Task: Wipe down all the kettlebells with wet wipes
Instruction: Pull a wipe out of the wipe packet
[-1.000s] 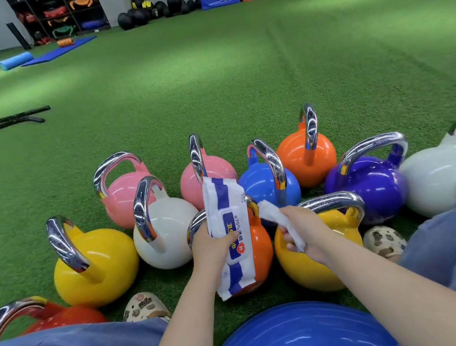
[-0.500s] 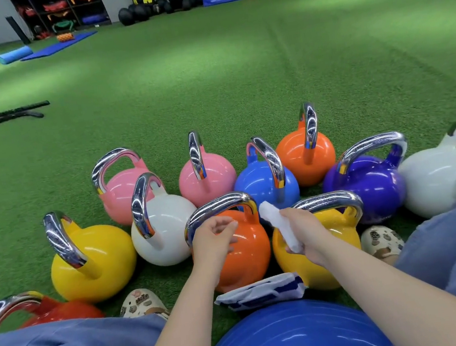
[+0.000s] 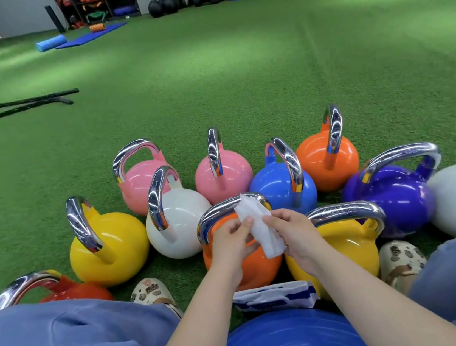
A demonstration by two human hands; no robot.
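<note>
Kettlebells with glossy round bodies and chrome loop handles crowd the lower half of the frame on green artificial turf [image 3: 239, 85]. At the centre sits an orange kettlebell [image 3: 258, 266], with a thin white wet wipe [image 3: 259, 226] held just above its handle. The left hand [image 3: 231, 243] pinches the wipe's left edge between curled fingers, and the right hand [image 3: 293, 232] grips its right side, so the crumpled sheet hangs between both hands. Just right stands a yellow kettlebell [image 3: 342, 248], partly hidden by the right forearm. Behind are a white kettlebell [image 3: 181, 224], a blue kettlebell [image 3: 277, 187] and a purple kettlebell [image 3: 393, 198]. A soft white-and-blue wipes packet [image 3: 273, 296] lies flat at lower centre, touching a smooth blue exercise ball [image 3: 287, 341] at the bottom edge. Black battle ropes [image 3: 17, 105] stretch across the turf at the left edge.
</note>
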